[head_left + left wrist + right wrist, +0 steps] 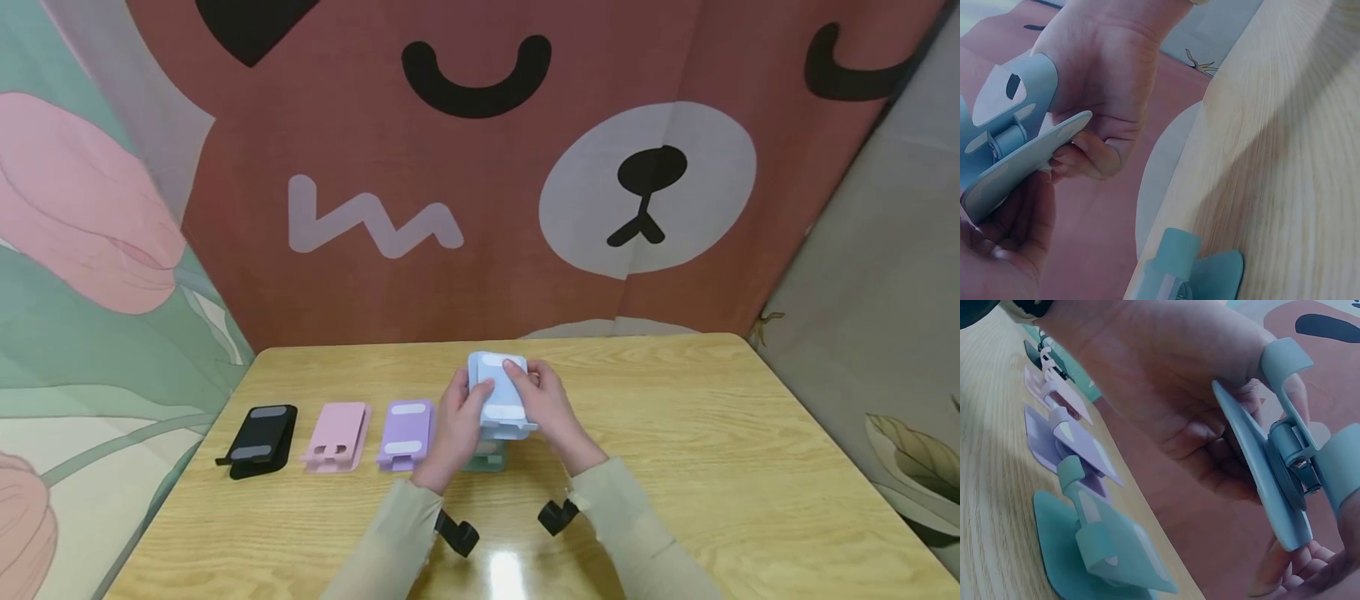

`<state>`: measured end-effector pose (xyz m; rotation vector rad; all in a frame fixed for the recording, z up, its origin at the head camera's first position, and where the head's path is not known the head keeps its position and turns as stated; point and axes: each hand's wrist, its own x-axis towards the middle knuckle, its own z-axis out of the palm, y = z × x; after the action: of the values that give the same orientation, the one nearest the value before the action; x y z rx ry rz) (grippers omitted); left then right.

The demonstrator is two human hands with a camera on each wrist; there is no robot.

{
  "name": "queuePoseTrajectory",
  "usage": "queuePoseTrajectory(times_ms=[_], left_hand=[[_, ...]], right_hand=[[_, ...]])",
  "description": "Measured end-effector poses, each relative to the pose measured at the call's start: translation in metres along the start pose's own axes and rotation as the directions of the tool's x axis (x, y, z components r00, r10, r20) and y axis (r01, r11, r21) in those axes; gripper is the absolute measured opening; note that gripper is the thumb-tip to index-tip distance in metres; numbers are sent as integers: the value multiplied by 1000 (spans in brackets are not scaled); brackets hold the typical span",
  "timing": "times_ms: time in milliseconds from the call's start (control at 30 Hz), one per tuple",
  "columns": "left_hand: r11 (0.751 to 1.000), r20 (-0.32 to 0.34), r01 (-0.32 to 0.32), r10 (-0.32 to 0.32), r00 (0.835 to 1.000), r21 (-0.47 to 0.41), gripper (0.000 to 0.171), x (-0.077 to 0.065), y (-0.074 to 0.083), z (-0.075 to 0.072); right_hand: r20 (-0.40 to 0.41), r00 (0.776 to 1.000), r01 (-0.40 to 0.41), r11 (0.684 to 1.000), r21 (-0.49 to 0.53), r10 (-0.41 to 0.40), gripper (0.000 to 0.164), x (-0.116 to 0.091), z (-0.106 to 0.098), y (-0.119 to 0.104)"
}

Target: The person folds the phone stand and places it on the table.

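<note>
Both hands hold a light blue folding phone stand above the middle of the table. My left hand grips its left edge, with the thumb lying on the front plate. On the other side, my right hand grips the right edge, its thumb on the plate near the top. The left wrist view shows the stand's hinge between two plates, spread apart at an angle. Fingers curl behind the flat base plate in the right wrist view. Below the hands sits a green phone stand, partly hidden by them.
To the left of the green stand, a purple phone stand, a pink one and a black one stand in a row on the wooden table. A curtain with a bear print hangs behind the table.
</note>
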<state>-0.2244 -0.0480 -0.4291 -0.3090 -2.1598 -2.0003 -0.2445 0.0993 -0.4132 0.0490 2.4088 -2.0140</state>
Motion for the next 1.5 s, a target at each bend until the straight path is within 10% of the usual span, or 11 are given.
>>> queuePoseTrajectory(times_ms=[467,833,1500], left_hand=[[992,153,19,-39,987,129,49,0,4,3],[962,-36,12,-3,999,272,50,4,3,-1],[931,-40,-9,26,999,366,50,8,7,-23]], right_hand=[[30,999,-10,1000,-21,11,57,-1,-27,4],[-24,998,-65,991,-119,63,67,2,-42,12],[-39,992,-126,920,-370,121,68,17,-70,44]])
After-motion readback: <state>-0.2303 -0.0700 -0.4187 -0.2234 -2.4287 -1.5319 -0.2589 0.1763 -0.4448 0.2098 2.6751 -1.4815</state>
